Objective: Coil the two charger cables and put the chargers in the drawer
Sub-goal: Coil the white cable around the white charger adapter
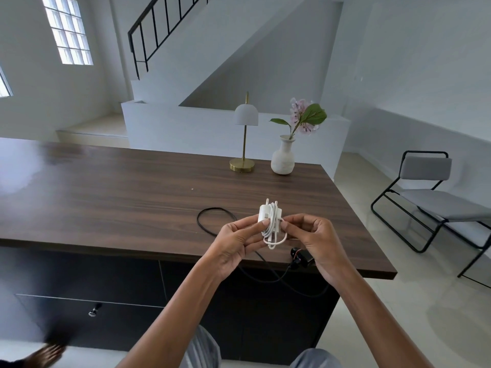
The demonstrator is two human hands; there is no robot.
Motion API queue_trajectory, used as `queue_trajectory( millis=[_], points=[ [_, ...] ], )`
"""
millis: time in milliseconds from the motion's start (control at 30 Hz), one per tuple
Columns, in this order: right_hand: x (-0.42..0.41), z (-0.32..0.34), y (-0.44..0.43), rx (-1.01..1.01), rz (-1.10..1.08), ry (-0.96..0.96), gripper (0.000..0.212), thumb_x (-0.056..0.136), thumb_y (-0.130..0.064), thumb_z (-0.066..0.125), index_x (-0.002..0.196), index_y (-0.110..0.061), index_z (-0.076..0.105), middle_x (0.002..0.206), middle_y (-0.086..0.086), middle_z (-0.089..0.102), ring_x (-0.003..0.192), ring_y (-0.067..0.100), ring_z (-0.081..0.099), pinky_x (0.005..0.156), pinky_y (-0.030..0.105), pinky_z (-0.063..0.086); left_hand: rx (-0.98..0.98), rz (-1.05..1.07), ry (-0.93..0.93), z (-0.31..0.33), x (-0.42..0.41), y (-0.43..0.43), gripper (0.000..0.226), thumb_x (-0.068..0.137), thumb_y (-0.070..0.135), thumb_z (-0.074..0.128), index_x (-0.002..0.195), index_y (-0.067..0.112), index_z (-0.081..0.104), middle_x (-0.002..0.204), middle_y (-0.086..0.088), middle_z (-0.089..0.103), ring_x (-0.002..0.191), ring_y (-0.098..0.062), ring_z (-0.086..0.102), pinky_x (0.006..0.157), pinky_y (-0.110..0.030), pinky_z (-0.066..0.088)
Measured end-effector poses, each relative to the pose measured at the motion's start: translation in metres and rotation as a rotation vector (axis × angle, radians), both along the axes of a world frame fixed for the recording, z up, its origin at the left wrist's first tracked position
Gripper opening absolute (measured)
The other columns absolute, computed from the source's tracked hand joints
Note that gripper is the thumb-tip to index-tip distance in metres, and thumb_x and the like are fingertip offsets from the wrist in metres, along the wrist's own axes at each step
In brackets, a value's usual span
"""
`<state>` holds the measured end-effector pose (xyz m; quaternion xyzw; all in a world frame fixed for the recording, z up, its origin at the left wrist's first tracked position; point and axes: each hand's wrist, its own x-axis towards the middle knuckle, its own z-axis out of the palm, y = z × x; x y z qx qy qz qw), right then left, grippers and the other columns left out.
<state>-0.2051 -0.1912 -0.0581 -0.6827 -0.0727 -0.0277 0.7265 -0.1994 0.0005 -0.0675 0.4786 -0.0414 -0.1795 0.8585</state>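
Both hands hold a white charger (267,213) above the front of the dark wooden table (119,192), its prongs pointing up. Its white cable (273,235) is wound around the body, with a short loop hanging below. My left hand (239,243) pinches the charger's left side; my right hand (316,240) grips the cable end on the right. A black charger (300,257) lies at the table's front edge under my right hand. Its black cable (212,220) loops loose on the tabletop and hangs over the edge. A dark drawer with a knob (93,310) sits shut at lower left.
A brass lamp with a white shade (245,139) and a white vase with a pink flower (283,158) stand at the table's far side. A black-framed grey chair (430,197) is on the right. A foot (45,355) shows at lower left.
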Motion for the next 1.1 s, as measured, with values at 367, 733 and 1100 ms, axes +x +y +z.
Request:
queue_trajectory(
  millis=[367,733,1100],
  points=[
    [0.001,0.004,0.007,-0.033,-0.152,-0.032,0.014,0.086,-0.01,0.075,0.098,-0.002,0.076,0.086,0.013,0.08,0.079,0.026,0.078,0.069,0.029,0.063,0.045,0.057,-0.064,0.003,-0.001,-0.009,0.041,0.083,0.014,0.078,0.123,0.006,0.071,0.115,-0.017,0.076,0.103,-0.024,0.076,0.085,-0.028,0.063],
    [-0.002,0.001,0.003,-0.018,-0.172,0.023,0.016,0.085,-0.015,0.077,0.095,-0.002,0.077,0.085,0.013,0.08,0.076,0.021,0.076,0.069,0.026,0.062,0.068,0.074,-0.105,0.0,0.0,-0.012,0.042,0.076,0.02,0.081,0.116,0.008,0.075,0.112,-0.017,0.077,0.104,-0.024,0.076,0.083,-0.029,0.063],
    [0.006,0.01,0.006,-0.252,-0.096,-0.118,0.009,0.09,-0.009,0.072,0.095,-0.01,0.08,0.083,0.005,0.08,0.076,0.02,0.076,0.067,0.023,0.061,0.146,0.125,-0.142,-0.003,0.005,-0.008,0.037,0.081,0.022,0.08,0.114,0.007,0.076,0.108,-0.015,0.079,0.102,-0.022,0.076,0.08,-0.026,0.061]
  ],
)
